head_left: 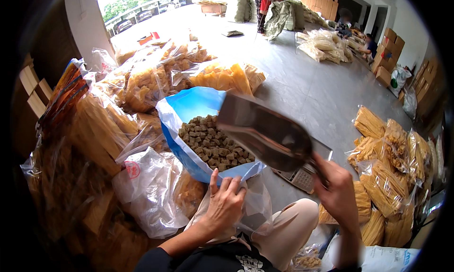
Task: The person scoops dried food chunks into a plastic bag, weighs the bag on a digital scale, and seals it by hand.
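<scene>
Nearest the viewer, the person's pale trousers [295, 220] and dark top [203, 258] filled the lower middle. A clear plastic bag [255, 206] hung in front of the lap, just beside the left hand [224, 201]. That hand lay over the near rim of a blue-and-white sack [189, 156], its fingers bent and slightly apart; its thumb did not show, so whether it pinched the rim could not be told. The right hand [335, 187] was closed around the handle of a dark metal scoop [265, 132], which was tilted and slightly blurred, its front end over the right side of the sack's mouth. Brown cubes [213, 144] lay heaped inside the open sack. Partly hidden behind the scoop, a scale [301, 179] with a keypad stood on the grey floor [302, 87].

To the left, a white plastic bag [151, 191] with a red round mark sat against the sack, and clear bags of yellowish pieces [146, 85] were piled behind it. To the right lay packed bundles of yellow sticks [385, 187].

Farther off, a person in red [267, 0] stood by a greenish sack [279, 21], pale bundles [326, 45] covered part of the floor, and cartons [388, 52] were stacked along the right wall. Beyond the opening, parked cars [124, 26] stood before greenery [118, 7].
</scene>
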The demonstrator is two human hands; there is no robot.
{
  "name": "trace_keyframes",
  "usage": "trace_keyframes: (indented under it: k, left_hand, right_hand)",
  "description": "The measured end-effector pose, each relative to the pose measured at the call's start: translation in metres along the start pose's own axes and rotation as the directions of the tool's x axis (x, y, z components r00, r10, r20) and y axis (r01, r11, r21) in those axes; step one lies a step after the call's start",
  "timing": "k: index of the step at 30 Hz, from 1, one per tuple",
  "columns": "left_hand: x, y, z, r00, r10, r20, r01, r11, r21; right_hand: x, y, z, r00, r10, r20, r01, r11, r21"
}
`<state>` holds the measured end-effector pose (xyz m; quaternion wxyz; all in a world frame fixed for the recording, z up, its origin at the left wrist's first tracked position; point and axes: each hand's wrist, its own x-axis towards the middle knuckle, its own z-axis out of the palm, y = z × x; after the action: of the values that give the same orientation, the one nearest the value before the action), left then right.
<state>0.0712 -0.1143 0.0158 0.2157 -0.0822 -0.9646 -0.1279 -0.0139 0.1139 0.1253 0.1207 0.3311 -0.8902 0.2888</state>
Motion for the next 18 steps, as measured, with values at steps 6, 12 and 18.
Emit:
trace_keyframes:
  k: [6,12,18]
  left_hand:
    - [-0.006,-0.004,0.004,0.992,0.118,0.045,-0.121,0.989,0.085]
    - [-0.005,-0.011,0.01,0.989,0.142,-0.039,-0.141,0.99,0.011]
    - [-0.001,-0.013,0.019,0.976,0.174,-0.129,-0.182,0.982,-0.055]
  right_hand:
    - [0.083,-0.057,0.072,0.937,-0.04,0.347,0.246,0.781,-0.574]
    - [0.13,-0.081,0.06,0.765,0.133,0.63,0.319,0.772,-0.55]
    - [0.152,-0.025,0.114,0.638,0.228,0.735,0.092,0.926,-0.367]
